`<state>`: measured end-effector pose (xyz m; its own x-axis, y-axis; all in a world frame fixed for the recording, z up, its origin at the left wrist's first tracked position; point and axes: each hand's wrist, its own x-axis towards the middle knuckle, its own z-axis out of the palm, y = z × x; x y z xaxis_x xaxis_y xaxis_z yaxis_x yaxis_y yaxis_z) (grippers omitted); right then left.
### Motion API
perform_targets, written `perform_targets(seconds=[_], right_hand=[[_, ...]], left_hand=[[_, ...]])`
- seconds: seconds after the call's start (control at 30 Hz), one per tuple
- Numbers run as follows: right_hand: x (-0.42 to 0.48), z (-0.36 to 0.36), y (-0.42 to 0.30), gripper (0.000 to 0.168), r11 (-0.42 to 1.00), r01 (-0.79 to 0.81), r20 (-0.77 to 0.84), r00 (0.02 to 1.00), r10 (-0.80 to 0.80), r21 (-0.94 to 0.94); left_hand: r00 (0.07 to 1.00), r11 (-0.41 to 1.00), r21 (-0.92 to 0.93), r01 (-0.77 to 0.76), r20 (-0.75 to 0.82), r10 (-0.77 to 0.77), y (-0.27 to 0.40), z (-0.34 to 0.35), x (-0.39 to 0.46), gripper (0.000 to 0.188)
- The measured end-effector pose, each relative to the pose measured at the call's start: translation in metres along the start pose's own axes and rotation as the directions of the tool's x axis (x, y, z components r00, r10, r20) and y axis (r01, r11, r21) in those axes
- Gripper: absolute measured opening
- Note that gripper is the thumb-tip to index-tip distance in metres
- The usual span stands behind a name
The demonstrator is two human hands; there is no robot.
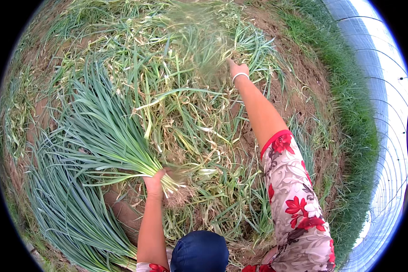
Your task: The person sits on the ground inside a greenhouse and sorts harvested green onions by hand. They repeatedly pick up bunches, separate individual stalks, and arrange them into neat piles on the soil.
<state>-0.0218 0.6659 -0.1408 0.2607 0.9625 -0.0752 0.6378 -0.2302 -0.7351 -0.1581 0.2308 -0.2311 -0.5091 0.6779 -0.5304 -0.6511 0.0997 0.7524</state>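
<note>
My left hand (154, 183) grips a thick bunch of long green onion-like plants (119, 136) near their pale stem ends, where fine roots (180, 197) hang to the right. The leaves fan out up and to the left. My right hand (238, 69), with a white band at the wrist, is stretched far forward over the litter. It holds a few green stalks (204, 51), blurred by motion, that spread up and left from the fingers. A larger pile of the same plants (78, 207) lies on the ground at the lower left, below the held bunch.
Loose leaves and dry trimmings (190, 119) cover much of the brown soil (292, 85). More green stalks (258, 51) lie just past my right hand. A grass strip (357, 136) runs along the right, beside a hooped plastic-film tunnel (387, 85). A dark blue rounded thing (200, 251) is at bottom centre.
</note>
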Motion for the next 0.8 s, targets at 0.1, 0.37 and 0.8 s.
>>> perform_targets(seconds=[0.1,0.37,0.8], right_hand=[[-0.018,0.029,-0.042,0.064,0.995,-0.049,0.039,0.998,0.053,-0.091],[0.055,-0.023,0.026,0.018,0.806,-0.351,0.234,0.935,0.268,0.476],[-0.08,-0.377,-0.021,0.01,0.493,0.17,-0.144,0.985,-0.091,0.853]], left_hand=[[0.999,0.999,-0.01,-0.032,0.004,0.032,0.004,-0.006,-0.005,0.03],[0.999,0.997,-0.05,0.054,0.003,-0.053,0.014,0.01,-0.007,0.026],[0.999,0.999,0.03,0.027,0.027,-0.027,0.012,0.008,-0.007,0.02]])
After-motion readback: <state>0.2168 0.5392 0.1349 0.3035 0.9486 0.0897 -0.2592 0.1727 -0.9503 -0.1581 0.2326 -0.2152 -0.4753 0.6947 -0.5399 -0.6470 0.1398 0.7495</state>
